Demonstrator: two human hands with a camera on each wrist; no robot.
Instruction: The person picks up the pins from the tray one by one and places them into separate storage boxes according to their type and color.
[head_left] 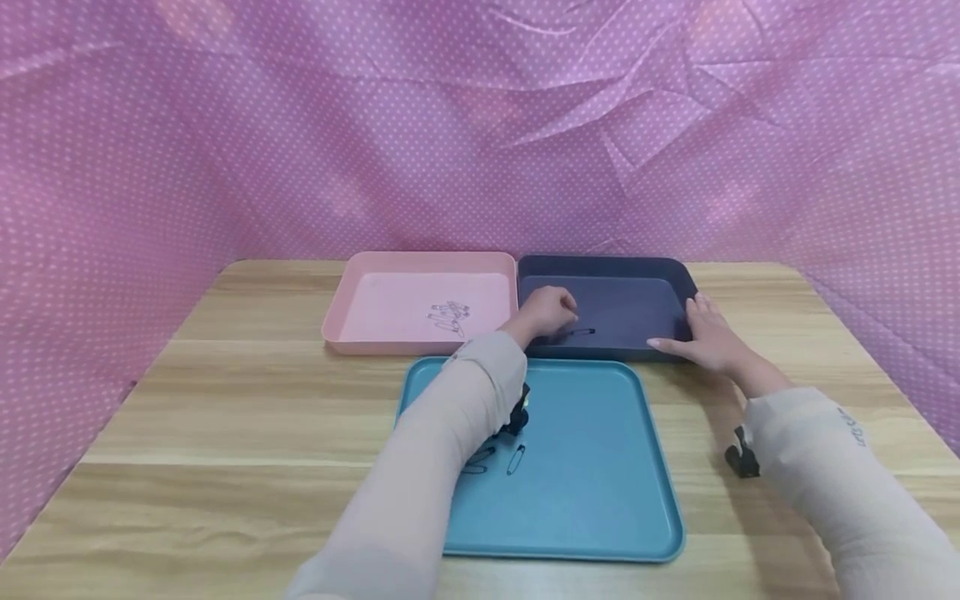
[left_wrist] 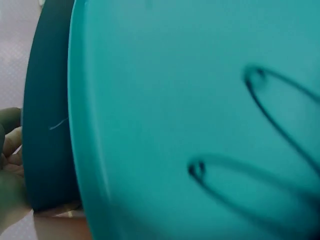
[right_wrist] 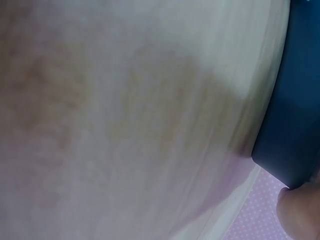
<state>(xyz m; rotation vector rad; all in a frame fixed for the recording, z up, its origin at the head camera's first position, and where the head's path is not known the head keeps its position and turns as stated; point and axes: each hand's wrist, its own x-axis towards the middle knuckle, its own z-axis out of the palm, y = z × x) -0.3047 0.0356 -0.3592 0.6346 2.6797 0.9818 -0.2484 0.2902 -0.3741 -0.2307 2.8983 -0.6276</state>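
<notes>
My left hand (head_left: 550, 310) reaches over the near left part of the navy tray (head_left: 637, 296), its fingers bent downward. Just below the fingertips a dark safety pin (head_left: 581, 332) shows in that tray; whether the fingers touch it is hidden. My right hand (head_left: 712, 337) rests on the tray's right end, thumb spread along the near rim and fingers at the right wall. Under my left forearm, several dark safety pins lie on the blue tray (head_left: 592, 467), one safety pin (head_left: 515, 460) apart from the others. Close up, the left wrist view has two blurred safety pins (left_wrist: 272, 120).
Left of the navy tray sits a pink tray (head_left: 345, 312) with a small heap of silvery safety pins (head_left: 450, 317). All three trays stand close together on a wooden table (head_left: 225, 417). A pink dotted cloth (head_left: 450, 125) hangs behind and at both sides.
</notes>
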